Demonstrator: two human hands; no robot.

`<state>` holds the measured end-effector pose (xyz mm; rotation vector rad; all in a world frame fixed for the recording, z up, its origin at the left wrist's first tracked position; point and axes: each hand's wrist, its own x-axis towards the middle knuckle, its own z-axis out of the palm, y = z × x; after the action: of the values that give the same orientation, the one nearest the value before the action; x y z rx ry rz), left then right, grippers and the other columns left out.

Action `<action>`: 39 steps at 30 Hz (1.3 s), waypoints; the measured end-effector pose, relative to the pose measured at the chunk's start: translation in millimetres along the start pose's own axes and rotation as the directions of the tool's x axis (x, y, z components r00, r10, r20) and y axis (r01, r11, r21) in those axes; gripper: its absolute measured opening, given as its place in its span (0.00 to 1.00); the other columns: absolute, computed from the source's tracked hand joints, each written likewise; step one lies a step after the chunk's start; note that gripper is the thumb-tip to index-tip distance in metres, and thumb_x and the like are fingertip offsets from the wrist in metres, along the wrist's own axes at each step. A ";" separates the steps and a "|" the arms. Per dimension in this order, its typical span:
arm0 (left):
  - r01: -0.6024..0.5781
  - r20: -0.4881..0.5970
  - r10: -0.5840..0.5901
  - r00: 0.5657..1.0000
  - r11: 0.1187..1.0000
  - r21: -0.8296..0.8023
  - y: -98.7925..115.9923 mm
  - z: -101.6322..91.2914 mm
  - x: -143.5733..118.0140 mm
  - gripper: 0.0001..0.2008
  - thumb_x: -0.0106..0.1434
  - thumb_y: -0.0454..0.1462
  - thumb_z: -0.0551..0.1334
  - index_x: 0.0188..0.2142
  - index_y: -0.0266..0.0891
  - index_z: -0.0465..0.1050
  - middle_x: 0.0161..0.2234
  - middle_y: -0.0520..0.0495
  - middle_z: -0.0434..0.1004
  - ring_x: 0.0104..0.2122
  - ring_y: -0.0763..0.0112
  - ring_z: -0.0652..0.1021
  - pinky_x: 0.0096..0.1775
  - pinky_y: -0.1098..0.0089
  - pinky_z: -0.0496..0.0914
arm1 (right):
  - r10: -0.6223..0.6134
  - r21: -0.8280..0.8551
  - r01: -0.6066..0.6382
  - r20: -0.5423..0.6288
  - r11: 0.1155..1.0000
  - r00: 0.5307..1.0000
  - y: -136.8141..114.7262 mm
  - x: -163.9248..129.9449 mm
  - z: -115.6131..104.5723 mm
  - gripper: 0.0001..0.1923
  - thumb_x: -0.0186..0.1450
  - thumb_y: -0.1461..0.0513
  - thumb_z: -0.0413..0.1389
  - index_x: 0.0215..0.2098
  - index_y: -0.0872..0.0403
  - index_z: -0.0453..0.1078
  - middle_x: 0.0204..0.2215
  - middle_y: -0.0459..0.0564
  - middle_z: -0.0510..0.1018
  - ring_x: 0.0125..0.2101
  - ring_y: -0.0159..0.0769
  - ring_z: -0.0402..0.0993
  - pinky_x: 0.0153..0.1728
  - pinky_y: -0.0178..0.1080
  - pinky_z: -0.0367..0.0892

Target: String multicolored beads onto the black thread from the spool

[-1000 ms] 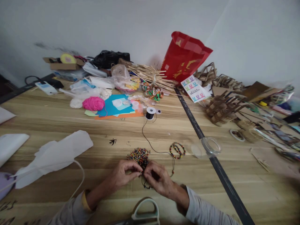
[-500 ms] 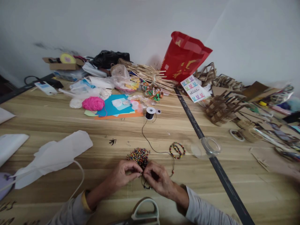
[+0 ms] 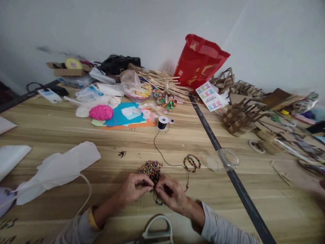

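The fingertips met so tightly that what sat between them was too small to make out; whether a bead was pinched there, I could not tell. The left hand point(image 3: 133, 188) and the right hand point(image 3: 170, 194) were both curled, fingertips pressed together at the near edge of the bead pile point(image 3: 150, 168), and the right hand was grasping the black cord point(image 3: 162, 156). A short beaded stretch of that cord (barely visible) looped under the right hand. The cord ran thin and dark from the hands up across the desk point(image 3: 50, 132) to a black spool point(image 3: 163, 122). The beads were small, round and many-coloured, heaped loosely just beyond the knuckles. A finished bead bracelet point(image 3: 192, 162) lay just right of the pile, a clear round lid point(image 3: 228, 158) further right. White paper point(image 3: 61, 166) lay left, pink yarn point(image 3: 101, 112) and a red bag point(image 3: 199, 61) behind. A scissors handle point(image 3: 157, 230) was cut off at the bottom edge.
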<state>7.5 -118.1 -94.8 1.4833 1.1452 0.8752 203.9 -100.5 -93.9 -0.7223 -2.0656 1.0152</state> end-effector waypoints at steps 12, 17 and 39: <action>-0.010 0.014 0.010 1.000 1.000 0.007 -2.3 2.1 0.4 0.06 0.52 0.34 0.63 0.28 0.33 0.77 0.26 0.44 0.79 0.27 0.70 0.76 0.31 0.74 0.69 | -0.025 -0.020 0.025 -0.003 0.999 1.000 -1.8 1.6 0.4 0.09 0.66 0.62 0.50 0.28 0.56 0.65 0.22 0.47 0.68 0.25 0.30 0.63 0.25 0.32 0.58; -0.007 0.009 0.007 1.000 1.000 -0.002 -0.2 2.3 0.1 0.06 0.52 0.34 0.62 0.28 0.32 0.77 0.27 0.43 0.79 0.28 0.69 0.77 0.31 0.73 0.70 | -0.014 -0.002 0.014 0.001 1.000 1.000 -0.8 0.9 0.5 0.08 0.66 0.62 0.50 0.29 0.55 0.65 0.23 0.47 0.68 0.25 0.30 0.63 0.25 0.32 0.58; 0.019 0.020 -0.018 1.000 1.000 -0.007 0.2 2.8 0.5 0.06 0.52 0.33 0.62 0.28 0.31 0.77 0.26 0.44 0.79 0.27 0.69 0.77 0.32 0.73 0.69 | -0.002 0.015 0.002 0.007 1.000 1.000 1.8 0.0 1.5 0.07 0.65 0.64 0.50 0.29 0.56 0.66 0.23 0.48 0.69 0.25 0.30 0.64 0.26 0.32 0.59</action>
<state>10.3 -118.4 -95.3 1.4704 1.1384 0.8492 203.0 -100.2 -96.1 -0.7099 -2.0626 1.0321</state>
